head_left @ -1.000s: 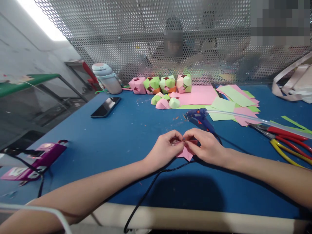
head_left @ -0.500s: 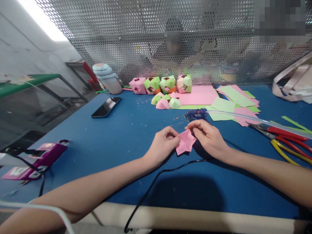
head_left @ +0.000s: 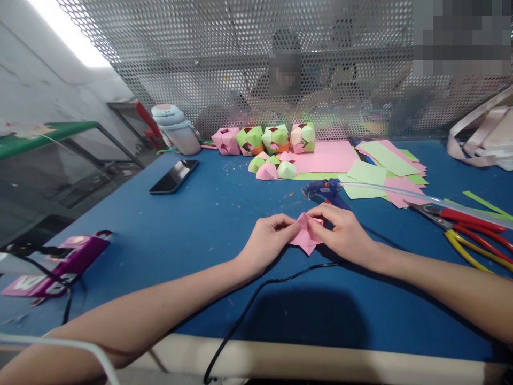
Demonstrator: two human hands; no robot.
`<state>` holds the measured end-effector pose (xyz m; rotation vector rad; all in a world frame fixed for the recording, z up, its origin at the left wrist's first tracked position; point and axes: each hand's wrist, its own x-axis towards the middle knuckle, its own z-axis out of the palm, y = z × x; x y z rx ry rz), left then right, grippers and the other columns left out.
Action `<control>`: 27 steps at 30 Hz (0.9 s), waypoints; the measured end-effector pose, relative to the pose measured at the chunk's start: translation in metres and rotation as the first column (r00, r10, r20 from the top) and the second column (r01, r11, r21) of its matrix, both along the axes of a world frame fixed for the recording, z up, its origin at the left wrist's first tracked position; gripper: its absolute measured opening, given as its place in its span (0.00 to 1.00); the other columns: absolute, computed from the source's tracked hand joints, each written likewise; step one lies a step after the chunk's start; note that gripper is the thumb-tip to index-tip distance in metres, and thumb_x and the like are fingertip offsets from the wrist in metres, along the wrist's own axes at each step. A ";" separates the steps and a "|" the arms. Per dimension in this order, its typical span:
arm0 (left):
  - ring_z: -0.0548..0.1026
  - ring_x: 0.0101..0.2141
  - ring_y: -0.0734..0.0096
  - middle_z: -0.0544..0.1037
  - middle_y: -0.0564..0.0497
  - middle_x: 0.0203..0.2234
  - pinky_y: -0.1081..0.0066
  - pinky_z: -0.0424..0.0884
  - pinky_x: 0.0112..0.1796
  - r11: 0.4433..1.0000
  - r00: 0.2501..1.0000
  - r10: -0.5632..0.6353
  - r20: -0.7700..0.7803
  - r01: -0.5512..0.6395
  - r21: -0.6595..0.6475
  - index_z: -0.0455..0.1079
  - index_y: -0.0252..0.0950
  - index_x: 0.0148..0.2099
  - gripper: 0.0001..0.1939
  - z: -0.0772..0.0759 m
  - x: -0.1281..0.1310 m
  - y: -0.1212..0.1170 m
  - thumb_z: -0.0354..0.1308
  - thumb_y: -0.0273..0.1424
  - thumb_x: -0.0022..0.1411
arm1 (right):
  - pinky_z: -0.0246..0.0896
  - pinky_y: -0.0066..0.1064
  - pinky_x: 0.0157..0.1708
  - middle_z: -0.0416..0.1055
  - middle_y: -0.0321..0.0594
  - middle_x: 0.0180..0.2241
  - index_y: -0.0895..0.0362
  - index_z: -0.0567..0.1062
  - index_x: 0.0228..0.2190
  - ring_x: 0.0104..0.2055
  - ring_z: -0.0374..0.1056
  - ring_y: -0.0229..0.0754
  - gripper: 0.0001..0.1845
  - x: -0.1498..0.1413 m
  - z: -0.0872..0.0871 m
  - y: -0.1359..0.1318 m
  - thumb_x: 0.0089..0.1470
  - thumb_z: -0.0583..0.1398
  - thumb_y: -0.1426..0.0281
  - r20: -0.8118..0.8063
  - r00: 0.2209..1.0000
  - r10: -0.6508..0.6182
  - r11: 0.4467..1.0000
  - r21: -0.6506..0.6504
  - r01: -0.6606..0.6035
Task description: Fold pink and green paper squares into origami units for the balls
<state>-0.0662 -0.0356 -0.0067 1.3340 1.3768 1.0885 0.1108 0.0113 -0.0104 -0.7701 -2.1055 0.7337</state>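
Between my two hands is a small folded pink paper piece (head_left: 308, 243), creased and pointed at its lower edge. My left hand (head_left: 270, 238) pinches its left side between thumb and fingers. On the other side, my right hand (head_left: 340, 230) grips the upper right part, its thumb lying on the paper. Just behind my right hand lies a blue glue gun (head_left: 326, 187) on its side. Beyond it, several small folded paper domes (head_left: 267, 171) in pink and green sit in front of a row of folded paper balls (head_left: 276, 139).
Paper sheets (head_left: 364, 179) in pink and green lie behind the glue gun. Scissors and pliers with red and yellow handles (head_left: 473, 227) rest at right. A phone (head_left: 175, 177), bottle (head_left: 178, 131) and purple power strip (head_left: 76, 262) stand leftward. A black cable (head_left: 256, 297) crosses the front.
My right hand has come in over the pink paper piece and now grips it. The piece has turned, with a point facing down. My left hand has shifted slightly right.
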 end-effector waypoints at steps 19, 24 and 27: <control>0.73 0.35 0.70 0.79 0.49 0.33 0.73 0.68 0.38 0.997 1.000 -0.005 0.003 0.004 0.076 0.76 0.34 0.38 0.12 -0.005 -0.001 -0.001 0.59 0.38 0.58 | 0.62 0.29 0.31 0.72 0.36 0.28 0.57 0.74 0.34 0.29 0.67 0.36 0.06 -0.001 -0.002 0.000 0.57 0.57 0.69 0.021 0.999 0.031 0.996 -0.088 -0.029; 0.72 0.33 0.70 0.78 0.51 0.31 0.73 0.67 0.36 0.997 1.000 0.003 0.021 -0.005 0.075 0.77 0.35 0.37 0.11 -0.007 -0.001 -0.001 0.61 0.37 0.57 | 0.63 0.29 0.34 0.74 0.36 0.31 0.57 0.75 0.34 0.32 0.69 0.37 0.07 -0.001 -0.002 0.001 0.57 0.57 0.68 -0.028 0.999 0.023 0.990 -0.141 -0.027; 0.72 0.32 0.71 0.79 0.50 0.31 0.74 0.67 0.34 0.998 1.000 -0.003 -0.011 0.003 0.065 0.77 0.34 0.37 0.11 -0.005 0.000 -0.001 0.60 0.37 0.57 | 0.63 0.29 0.34 0.74 0.37 0.32 0.57 0.75 0.35 0.33 0.68 0.37 0.06 -0.001 -0.001 0.001 0.56 0.59 0.68 -0.030 0.999 0.017 0.992 -0.127 -0.020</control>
